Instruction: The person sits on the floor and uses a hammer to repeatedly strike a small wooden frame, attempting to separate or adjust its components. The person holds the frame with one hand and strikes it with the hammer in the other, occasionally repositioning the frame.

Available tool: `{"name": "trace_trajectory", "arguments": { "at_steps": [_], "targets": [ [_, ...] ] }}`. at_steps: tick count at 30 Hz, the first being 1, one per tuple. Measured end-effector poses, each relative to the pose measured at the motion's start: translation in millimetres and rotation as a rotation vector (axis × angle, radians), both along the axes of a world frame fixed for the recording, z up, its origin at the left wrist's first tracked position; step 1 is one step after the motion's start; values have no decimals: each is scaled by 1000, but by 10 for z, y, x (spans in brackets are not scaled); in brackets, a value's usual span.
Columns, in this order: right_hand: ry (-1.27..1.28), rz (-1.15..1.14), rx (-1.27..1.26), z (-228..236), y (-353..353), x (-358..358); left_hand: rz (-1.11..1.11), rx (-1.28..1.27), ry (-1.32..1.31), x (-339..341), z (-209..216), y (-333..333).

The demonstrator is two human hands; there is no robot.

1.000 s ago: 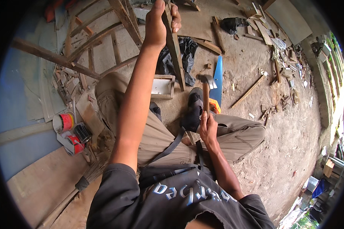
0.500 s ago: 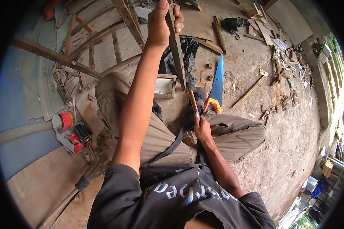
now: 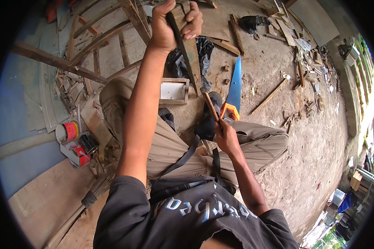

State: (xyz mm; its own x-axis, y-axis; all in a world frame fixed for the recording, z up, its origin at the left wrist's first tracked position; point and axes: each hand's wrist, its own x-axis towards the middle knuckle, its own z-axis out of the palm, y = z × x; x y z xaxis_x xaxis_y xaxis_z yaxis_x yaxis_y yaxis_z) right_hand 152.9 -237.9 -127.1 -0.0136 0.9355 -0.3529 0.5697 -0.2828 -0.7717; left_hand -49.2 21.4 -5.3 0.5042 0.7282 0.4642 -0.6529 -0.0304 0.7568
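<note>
High in the view, my left hand (image 3: pixel 164 31) is closed round a length of wooden board (image 3: pixel 191 60), which hangs tilted with its lower end toward my feet. Lower down, my right hand (image 3: pixel 227 137) grips the wooden handle of what looks like a hammer (image 3: pixel 211 107). Its small dark head is close to the board's lower end; I cannot tell whether they touch. Just right of it, a handsaw (image 3: pixel 234 89) with a blue blade and orange handle lies by my shoe. A shallow wooden box (image 3: pixel 186 92) with a white inside sits left of the board's end.
Behind the board is a black plastic bag (image 3: pixel 205 52). A wooden frame (image 3: pixel 62 62) stands at the left, above paint cans (image 3: pixel 72 131) and a broom (image 3: pixel 88 199). A loose stick (image 3: pixel 271 96) and wood scraps (image 3: pixel 309 110) lie on the floor at right.
My left hand has shifted slightly left and turned the board, so more of its broad face shows. My right hand has moved a little down and right with the hammer.
</note>
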Motion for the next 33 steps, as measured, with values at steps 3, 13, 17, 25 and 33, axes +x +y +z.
{"name": "trace_trajectory", "arguments": {
  "at_steps": [3, 13, 17, 25, 33],
  "targets": [
    [77, 63, -34, 140, 47, 18, -97, -91, -60, 193, -28, -92],
    [261, 93, -397, 760, 273, 319, -223, 82, 113, 631, 121, -464],
    [437, 41, -459, 919, 298, 589, -155, 88, 152, 827, 154, -623],
    [775, -180, -349, 1095, 218, 649, -85, 112, 160, 773, 126, -560],
    [615, 77, 27, 802, 203, 357, 154, 67, 121, 476, 96, -251]
  ]
}}
